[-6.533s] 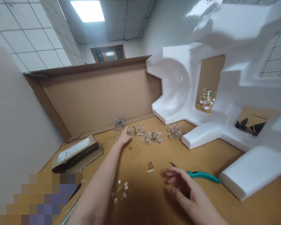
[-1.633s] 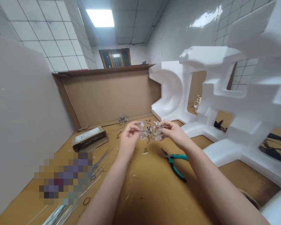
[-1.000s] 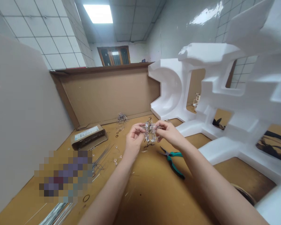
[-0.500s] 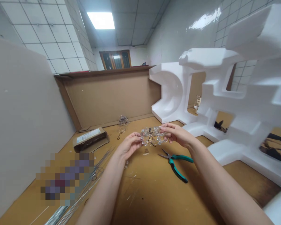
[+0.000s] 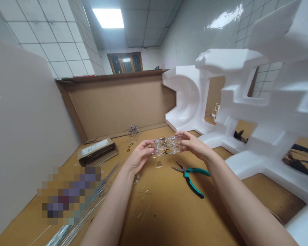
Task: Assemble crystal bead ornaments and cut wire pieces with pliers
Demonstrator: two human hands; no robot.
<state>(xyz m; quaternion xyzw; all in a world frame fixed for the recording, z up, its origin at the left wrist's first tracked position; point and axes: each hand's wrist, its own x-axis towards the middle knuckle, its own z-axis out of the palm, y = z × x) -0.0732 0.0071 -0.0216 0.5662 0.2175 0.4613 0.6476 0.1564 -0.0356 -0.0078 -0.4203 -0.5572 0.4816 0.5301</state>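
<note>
Between my two hands, above the brown tabletop, is a clear, glassy piece (image 5: 166, 145) with dark wire-like bits at its middle. Its exact kind is too small to tell. My left hand (image 5: 141, 153) closes its thumb and fingers on the left end. At the right end, my right hand (image 5: 191, 143) grips it with fingers bent. Just below lie pliers (image 5: 188, 176) with teal handles, their jaws apart and pointing to the upper left.
A bundle of thin metal wires (image 5: 77, 218) lies at lower left, beside a blurred-out patch. Behind it sits an open small cardboard box (image 5: 97, 152). A tangled heap of small wire bits (image 5: 133, 130) is at the back. White foam packing (image 5: 228, 99) stands along the right.
The glassy piece has turned slightly and come a little higher in both hands. My right fingers have shifted on its end. The pliers lie as before.
</note>
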